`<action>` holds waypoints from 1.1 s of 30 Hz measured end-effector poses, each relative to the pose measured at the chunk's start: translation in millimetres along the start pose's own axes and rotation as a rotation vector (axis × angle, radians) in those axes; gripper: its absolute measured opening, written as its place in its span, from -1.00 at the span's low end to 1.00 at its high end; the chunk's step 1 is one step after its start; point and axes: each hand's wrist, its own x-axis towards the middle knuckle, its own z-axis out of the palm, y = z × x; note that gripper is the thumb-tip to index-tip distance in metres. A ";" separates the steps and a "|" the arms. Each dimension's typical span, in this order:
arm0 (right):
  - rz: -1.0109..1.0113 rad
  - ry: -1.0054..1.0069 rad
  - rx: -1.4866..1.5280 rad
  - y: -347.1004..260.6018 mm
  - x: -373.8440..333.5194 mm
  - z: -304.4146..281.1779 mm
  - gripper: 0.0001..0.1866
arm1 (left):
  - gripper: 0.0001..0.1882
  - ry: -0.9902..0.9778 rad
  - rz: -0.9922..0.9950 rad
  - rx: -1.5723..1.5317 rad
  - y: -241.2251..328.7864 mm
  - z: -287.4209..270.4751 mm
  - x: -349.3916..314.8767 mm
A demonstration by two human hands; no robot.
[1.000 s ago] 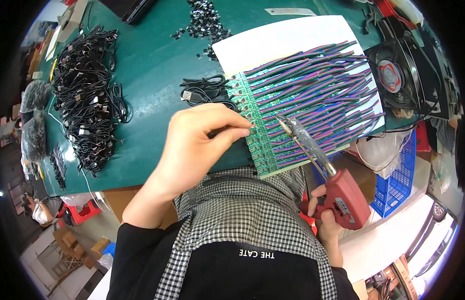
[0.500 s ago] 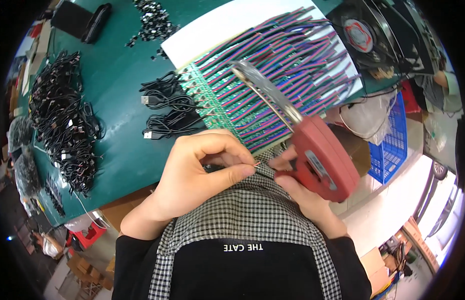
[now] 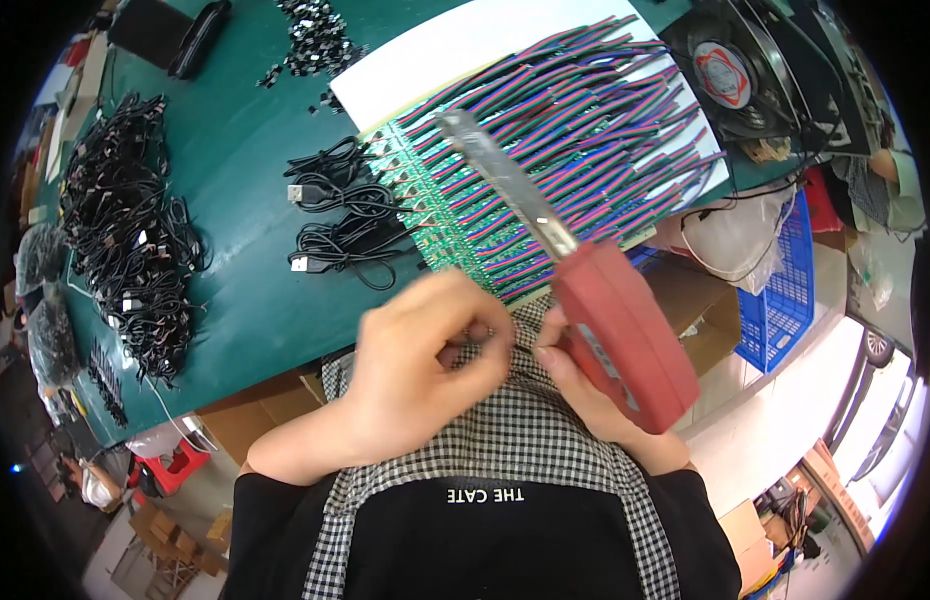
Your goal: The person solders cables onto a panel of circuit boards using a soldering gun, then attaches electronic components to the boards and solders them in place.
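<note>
My right hand (image 3: 597, 400) is wrapped round a red soldering gun (image 3: 625, 335), whose long metal tip, dull and greyish, points up and left over the boards. Its thumb and a fingertip come together beside the handle. My left hand (image 3: 415, 365) is closed in a pinch just left of them, slightly blurred, in front of the checked apron. What it pinches is hidden. Beyond both hands lies a panel of green circuit boards (image 3: 450, 235), with rows of multicoloured wires (image 3: 585, 130) running off to the right. Two coiled black USB cables (image 3: 350, 245) lie by its left edge.
A big heap of black cables (image 3: 135, 240) covers the left of the green table (image 3: 240, 290). Small black parts (image 3: 315, 45) are piled at the back. A fan (image 3: 723, 75) stands back right, above a blue crate (image 3: 775, 310). White sheet (image 3: 405, 65) lies under the wires.
My left hand has turned and its fingertips, earlier pinching a thin wire end, have curled in. The soldering gun has tilted, its tip shifting left. The right thumb and finger have drawn together.
</note>
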 end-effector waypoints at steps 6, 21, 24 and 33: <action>-0.024 0.018 0.189 5.9 -8.8 -22.6 -0.42 | -0.83 0.486 0.190 0.453 -38.8 -6.2 22.3; 0.153 0.011 0.066 53.3 -61.5 -30.3 -0.31 | -0.84 0.504 0.129 0.604 -45.1 -1.7 25.2; 0.214 0.040 0.175 53.4 -61.3 -28.7 -0.34 | -0.84 0.535 0.145 0.601 -47.6 0.8 24.7; 0.084 -0.006 -0.065 74.0 -70.4 -28.5 -0.34 | -0.83 0.489 0.169 0.615 -43.0 -2.9 26.2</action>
